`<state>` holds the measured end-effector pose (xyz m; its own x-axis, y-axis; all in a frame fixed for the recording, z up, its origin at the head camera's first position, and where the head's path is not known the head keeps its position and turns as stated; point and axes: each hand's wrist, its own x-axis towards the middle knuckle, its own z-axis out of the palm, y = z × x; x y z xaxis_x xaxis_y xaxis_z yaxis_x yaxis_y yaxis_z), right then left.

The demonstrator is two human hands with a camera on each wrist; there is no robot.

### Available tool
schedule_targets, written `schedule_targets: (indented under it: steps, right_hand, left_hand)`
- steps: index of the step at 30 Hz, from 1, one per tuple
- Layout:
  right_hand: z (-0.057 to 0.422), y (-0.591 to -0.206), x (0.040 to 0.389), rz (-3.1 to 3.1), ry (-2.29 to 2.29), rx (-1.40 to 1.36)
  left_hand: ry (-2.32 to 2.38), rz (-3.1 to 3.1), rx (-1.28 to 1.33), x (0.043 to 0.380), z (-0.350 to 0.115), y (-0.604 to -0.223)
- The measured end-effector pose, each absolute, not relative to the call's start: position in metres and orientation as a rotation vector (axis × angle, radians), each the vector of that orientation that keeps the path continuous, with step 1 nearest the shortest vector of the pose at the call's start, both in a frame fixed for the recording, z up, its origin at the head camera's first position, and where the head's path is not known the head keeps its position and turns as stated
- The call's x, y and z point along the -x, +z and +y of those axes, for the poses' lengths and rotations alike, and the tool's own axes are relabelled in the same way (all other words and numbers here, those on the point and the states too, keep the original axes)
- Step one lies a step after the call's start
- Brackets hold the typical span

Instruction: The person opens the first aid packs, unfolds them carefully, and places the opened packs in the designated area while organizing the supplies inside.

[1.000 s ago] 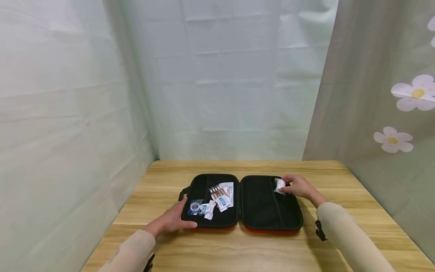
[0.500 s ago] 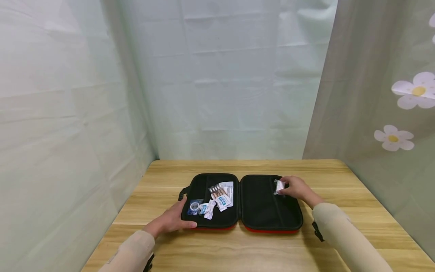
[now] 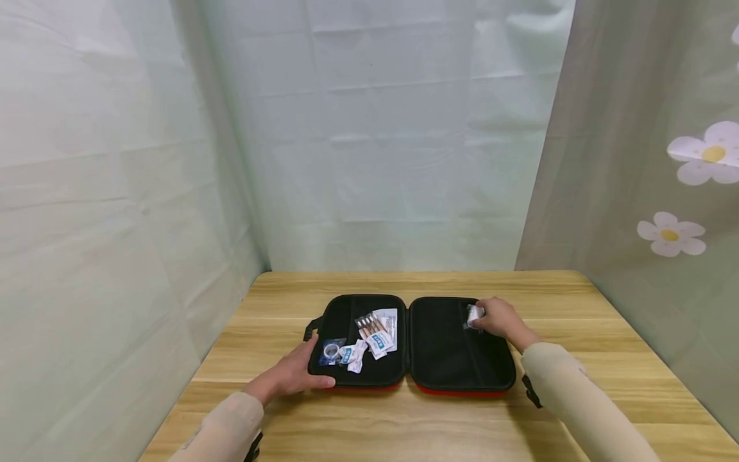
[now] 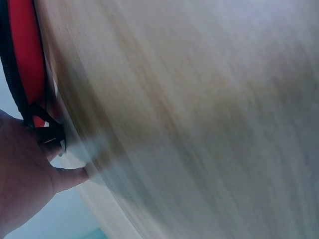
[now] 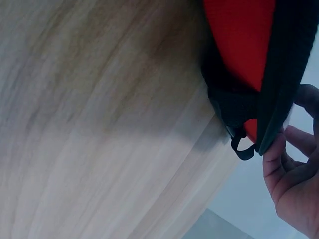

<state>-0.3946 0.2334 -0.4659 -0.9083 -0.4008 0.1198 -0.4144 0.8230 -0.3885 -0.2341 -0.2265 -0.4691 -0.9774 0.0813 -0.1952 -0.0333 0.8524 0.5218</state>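
Note:
A black-lined zip case [image 3: 447, 369] with a red outer shell lies unfolded on the table. My left hand [image 3: 296, 369] rests with spread fingers against the left half's near-left corner, beside its carry handle [image 3: 309, 329]. At the far right corner of the right half, my right hand [image 3: 501, 318] holds a small white roll [image 3: 475, 314] in clear wrapping, perhaps a bandage. The left half holds a ring-shaped roll of tape [image 3: 331, 351] in a bag, small white-and-blue packets [image 3: 353, 355], a pack of brown-and-white sticks [image 3: 369, 326] and a printed white sachet [image 3: 388, 324]. Both wrist views show mostly the red shell [image 5: 241, 40].
The wooden table [image 3: 404, 423] extends around the case on every side. Pale curtains [image 3: 392, 141] hang behind and to the left, and a flower-patterned one [image 3: 623, 167] hangs at the right.
My right hand has shifted slightly left and closer over the wrapped white roll, its forearm moving left too. The roll has turned a little. The left hand stays in place.

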Motion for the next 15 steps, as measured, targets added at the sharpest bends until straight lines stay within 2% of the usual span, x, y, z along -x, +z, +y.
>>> schedule_targets:
  steps: [10, 15]
  right_hand:
    - [0.226, -0.461, 0.385, -2.921, 0.538, -0.536]
    - [0.225, -0.463, 0.385, -2.910, 0.569, -0.570]
  left_hand:
    - [0.805, 2.808, -0.015, 0.233, -0.226, -0.468]
    - [0.806, 2.810, -0.022, 0.232, -0.224, -0.466]
